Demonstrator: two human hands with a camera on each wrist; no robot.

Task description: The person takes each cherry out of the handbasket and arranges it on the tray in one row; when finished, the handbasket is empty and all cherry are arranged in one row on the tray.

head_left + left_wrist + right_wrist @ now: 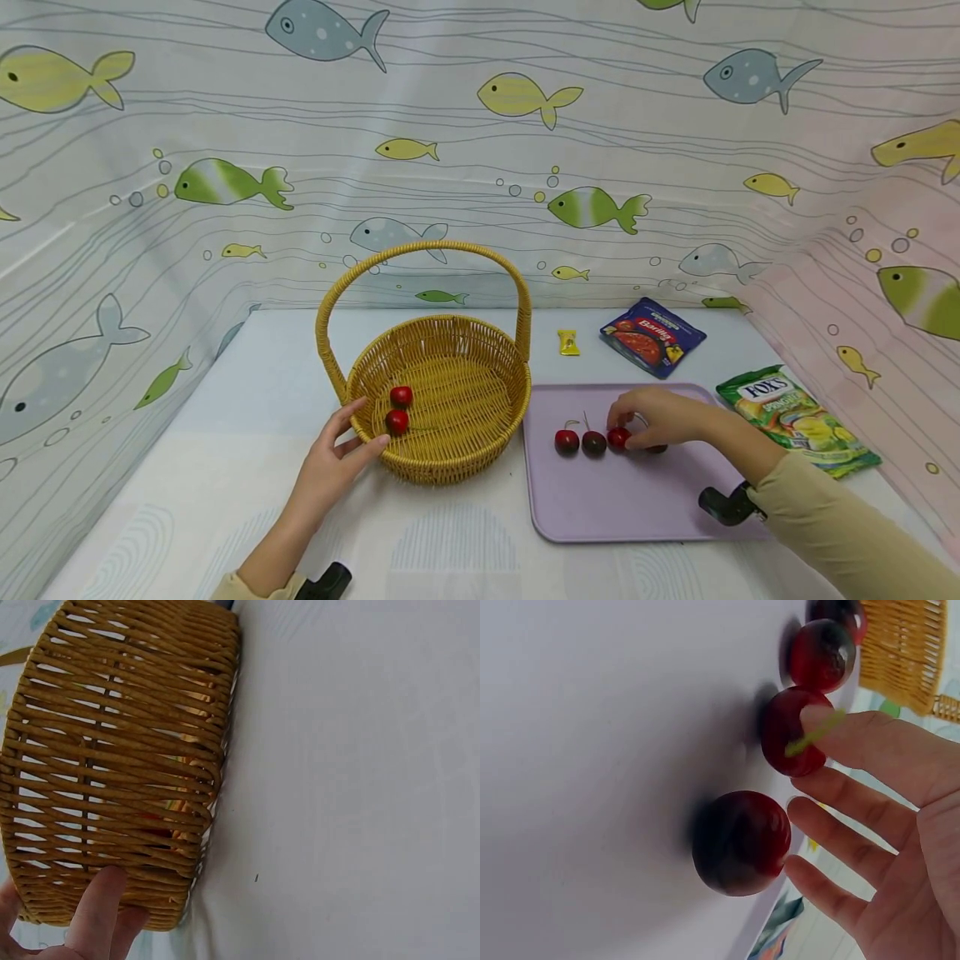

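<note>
Cherries lie in a row on the lilac plastic tray point(622, 508) to your right: four glossy red ones, and your right hand point(660, 419) reaches over them, its relaxed, spread fingers point(855, 840) resting against the third red cherry point(618, 437) without closing on it. Your left hand point(333, 462) rests open against the outer wall of the round yellow wicker basket point(450, 462), fingertips touching the weave. Two more red cherries point(397, 410) sit inside the basket near its left rim, on the white desk point(225, 500).
</note>
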